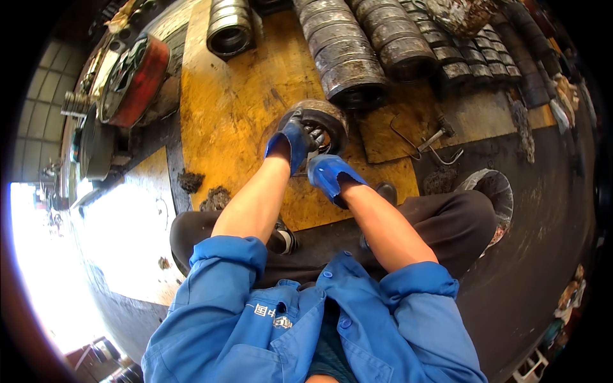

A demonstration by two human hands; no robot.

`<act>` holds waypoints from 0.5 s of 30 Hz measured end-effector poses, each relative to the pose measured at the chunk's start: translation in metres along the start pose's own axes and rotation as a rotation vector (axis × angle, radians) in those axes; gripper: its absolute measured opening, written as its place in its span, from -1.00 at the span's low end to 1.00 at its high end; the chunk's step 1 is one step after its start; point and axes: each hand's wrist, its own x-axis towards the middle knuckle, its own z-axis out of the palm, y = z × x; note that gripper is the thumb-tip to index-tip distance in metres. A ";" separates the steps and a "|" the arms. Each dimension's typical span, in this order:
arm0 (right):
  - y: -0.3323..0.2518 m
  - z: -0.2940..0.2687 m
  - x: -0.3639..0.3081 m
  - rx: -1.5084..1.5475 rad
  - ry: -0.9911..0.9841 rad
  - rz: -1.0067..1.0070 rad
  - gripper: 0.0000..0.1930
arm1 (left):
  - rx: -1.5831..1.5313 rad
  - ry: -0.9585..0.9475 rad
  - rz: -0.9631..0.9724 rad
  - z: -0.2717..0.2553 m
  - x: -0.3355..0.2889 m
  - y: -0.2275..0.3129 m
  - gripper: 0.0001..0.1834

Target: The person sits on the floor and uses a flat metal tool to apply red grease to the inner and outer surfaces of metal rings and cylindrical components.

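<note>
A thick, greasy metal ring [336,121] stands on the stained yellow board in front of me, its dark opening facing me. My left hand [302,136], in a dark-fingered glove with a blue cuff, is at the ring's left side. Its fingers are bent over the rim and into the opening. By the ring's lower edge is my right hand [327,173], in a blue-cuffed glove. The cuff covers its fingers, so whether it holds anything is hidden. The ring's lower part is partly behind my hands.
Rows of similar rings [348,57] lie end to end at the far side. Metal hooks [440,156] and a hammer [435,136] lie to the right, near a lined bin [495,191]. A red round container [143,83] stands far left. Dark rag-like clumps [217,198] lie near my left knee.
</note>
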 end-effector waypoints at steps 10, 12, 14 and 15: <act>0.015 0.007 0.002 0.111 0.185 -0.087 -0.87 | 0.053 0.191 -0.303 0.009 0.011 0.025 -0.47; 0.006 -0.003 -0.008 0.048 0.124 -0.088 -0.85 | 0.076 0.181 -0.249 0.012 0.003 0.016 -0.47; 0.007 0.013 -0.010 -0.153 0.088 -0.107 -0.83 | -0.129 0.178 -0.258 0.019 0.000 0.000 -0.47; 0.008 0.026 -0.008 -0.350 0.057 -0.124 -0.81 | -0.368 0.189 -0.288 0.026 -0.001 -0.010 -0.47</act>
